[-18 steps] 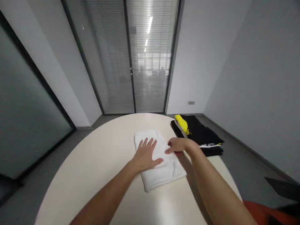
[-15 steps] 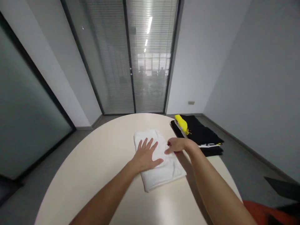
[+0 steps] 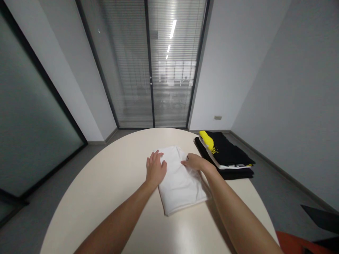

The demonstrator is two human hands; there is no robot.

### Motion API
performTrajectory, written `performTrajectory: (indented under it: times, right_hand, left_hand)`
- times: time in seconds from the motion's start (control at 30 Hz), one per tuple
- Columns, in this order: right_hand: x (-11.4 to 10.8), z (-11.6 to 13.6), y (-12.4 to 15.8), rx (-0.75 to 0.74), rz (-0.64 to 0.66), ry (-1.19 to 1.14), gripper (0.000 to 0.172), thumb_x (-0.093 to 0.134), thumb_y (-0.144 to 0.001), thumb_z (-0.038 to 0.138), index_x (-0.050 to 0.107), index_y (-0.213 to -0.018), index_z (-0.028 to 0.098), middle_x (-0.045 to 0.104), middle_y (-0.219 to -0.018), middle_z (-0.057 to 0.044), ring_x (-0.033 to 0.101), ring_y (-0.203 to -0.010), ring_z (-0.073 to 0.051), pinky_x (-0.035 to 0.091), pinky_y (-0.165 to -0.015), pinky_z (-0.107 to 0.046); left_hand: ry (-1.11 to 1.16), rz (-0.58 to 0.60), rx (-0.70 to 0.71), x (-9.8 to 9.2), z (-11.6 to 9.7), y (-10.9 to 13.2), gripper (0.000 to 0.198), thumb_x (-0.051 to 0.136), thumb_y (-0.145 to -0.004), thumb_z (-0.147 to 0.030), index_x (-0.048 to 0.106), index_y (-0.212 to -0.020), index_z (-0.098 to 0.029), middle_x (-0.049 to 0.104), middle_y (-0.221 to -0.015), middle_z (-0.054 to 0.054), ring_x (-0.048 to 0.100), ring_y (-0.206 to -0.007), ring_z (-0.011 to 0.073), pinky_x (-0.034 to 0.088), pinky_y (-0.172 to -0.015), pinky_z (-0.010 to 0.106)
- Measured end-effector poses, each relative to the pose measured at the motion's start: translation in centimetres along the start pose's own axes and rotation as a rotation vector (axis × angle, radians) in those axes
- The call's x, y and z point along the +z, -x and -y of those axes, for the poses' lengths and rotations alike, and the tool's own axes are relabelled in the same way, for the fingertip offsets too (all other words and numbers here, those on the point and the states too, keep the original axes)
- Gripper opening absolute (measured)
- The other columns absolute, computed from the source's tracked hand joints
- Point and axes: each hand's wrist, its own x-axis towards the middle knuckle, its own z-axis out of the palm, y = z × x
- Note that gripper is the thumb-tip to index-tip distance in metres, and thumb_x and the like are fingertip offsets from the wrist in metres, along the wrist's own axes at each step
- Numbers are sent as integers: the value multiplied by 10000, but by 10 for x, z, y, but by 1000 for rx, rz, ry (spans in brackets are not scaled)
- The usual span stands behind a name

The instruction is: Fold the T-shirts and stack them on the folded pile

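Observation:
A folded white garment (image 3: 180, 187) lies flat on the round table in front of me, slightly wrinkled at its right side. My left hand (image 3: 155, 170) rests on its upper left edge, fingers stretched out and thumb apart, holding nothing. At the upper right edge, my right hand (image 3: 195, 162) has its fingers curled and its thumb against the cloth, pinching it; part of that grip is hidden from me.
To the right stands a stack of folded black clothes (image 3: 230, 150) with a yellow print, white cloth showing between layers. The pale round table (image 3: 106, 197) curves toward a glass partition with blinds (image 3: 172, 98). A red chair (image 3: 293, 243) is at the lower right.
My left hand has slid left from the middle of the garment to its left edge. My right hand has shifted slightly left and up, staying at the right edge.

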Motion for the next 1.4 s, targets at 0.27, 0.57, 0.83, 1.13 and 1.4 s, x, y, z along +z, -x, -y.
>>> performTrajectory:
  times: [0.27,0.57,0.83,1.13,1.4]
  right_hand:
    - [8,9,6,108,-131,-20,514,431,-989,488,580,-1244,67,652,-1244,-267,639,-1166,-338,474,-911,-379]
    - [10,23,17,57,-305,59,320,388,-1026,349,563,-1196,142,712,-1091,-196,698,-1025,-302,494,-820,-360]
    - [-40,24,36,23,-510,90,355,391,-1031,432,597,-1210,205,728,-1062,-150,695,-1005,-287,484,-809,-333]
    - [-116,13,45,52,-634,123,444,411,-1012,477,590,-1304,196,712,-1119,-192,677,-1014,-320,489,-830,-373]
    - [-195,-46,32,63,-764,62,472,503,-965,481,653,-1252,137,715,-1132,-196,672,-1002,-305,488,-799,-357]
  left_hand:
    - [-128,136,115,6,-2,8,518,514,-933,-298,506,-1434,-169,298,-1625,132,179,-1520,360,241,-1209,542]
    - [-39,118,127,12,6,5,527,399,-988,-328,460,-1457,-95,310,-1611,178,174,-1526,322,244,-1225,499]
    - [-58,166,60,14,6,5,594,427,-952,-288,376,-1494,-50,315,-1602,205,240,-1510,305,245,-1225,447]
    - [-148,222,114,9,4,9,626,450,-937,-283,355,-1512,-54,375,-1575,196,324,-1475,308,241,-1216,443]
    - [-183,226,128,6,-1,8,607,442,-943,-284,383,-1497,-43,455,-1529,174,352,-1456,328,260,-1207,446]
